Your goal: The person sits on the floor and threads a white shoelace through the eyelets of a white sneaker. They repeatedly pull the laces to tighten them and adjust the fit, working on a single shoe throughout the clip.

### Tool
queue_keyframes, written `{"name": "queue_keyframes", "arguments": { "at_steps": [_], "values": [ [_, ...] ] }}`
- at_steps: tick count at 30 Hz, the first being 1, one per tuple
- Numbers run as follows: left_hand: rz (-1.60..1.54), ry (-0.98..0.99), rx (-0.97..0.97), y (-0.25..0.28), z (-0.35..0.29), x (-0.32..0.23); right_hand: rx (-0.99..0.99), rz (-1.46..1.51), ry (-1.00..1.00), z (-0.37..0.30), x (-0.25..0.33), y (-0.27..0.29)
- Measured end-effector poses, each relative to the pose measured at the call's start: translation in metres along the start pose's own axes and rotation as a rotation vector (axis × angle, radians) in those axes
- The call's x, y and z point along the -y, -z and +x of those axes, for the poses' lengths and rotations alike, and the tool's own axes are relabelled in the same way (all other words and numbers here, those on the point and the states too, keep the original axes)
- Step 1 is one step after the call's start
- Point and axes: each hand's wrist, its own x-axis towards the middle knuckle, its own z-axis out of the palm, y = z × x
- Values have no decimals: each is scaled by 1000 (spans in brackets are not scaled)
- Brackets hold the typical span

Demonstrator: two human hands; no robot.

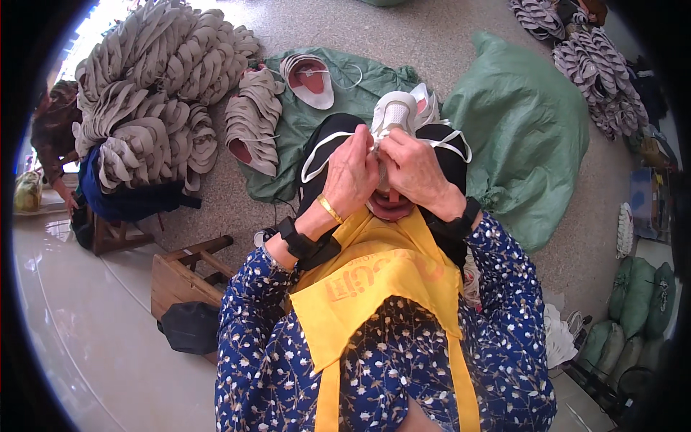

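A pale grey-white shoe upper (395, 114) lies across my lap with its toe pointing away from me and its reddish lining showing near my apron. My left hand (348, 175) is closed in a pinch at the lacing area, on a white shoelace (314, 164) that loops out over my left knee. Closed as well, my right hand (417, 170) grips the upper from the other side, its fingertips meeting the left ones. Another stretch of lace curves out over my right knee. The exact spot under my fingertips is hidden.
Stacked shoe uppers (252, 119) and a single upper (309, 81) lie on a green sack (288, 155) ahead. Big bundles of uppers (158, 93) rise at left, near another person's hand (68, 198). A full green sack (529, 137) stands right; a wooden stool (183, 277) is left.
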Motion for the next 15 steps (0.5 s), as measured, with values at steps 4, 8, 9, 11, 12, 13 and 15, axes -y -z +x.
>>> {"name": "queue_keyframes", "arguments": {
  "at_steps": [4,8,9,11,12,13,15],
  "values": [
    [-3,6,-31,2,-5,0,-23,337,-363,-4,9,56],
    [-33,-45,-48,0,-5,-6,17,499,-425,-22,-4,74],
    [-35,-81,-51,-1,-5,-8,-1,537,-418,-17,-6,70],
    [-120,-28,44,3,-1,-19,-19,626,-446,-5,-12,63],
    [-179,-7,88,3,0,-21,-11,677,-478,4,-15,62],
    [-239,19,129,2,1,-24,2,728,-510,10,-16,60],
    [-417,60,174,-4,4,-29,60,831,-559,18,-13,56]
  ]
}}
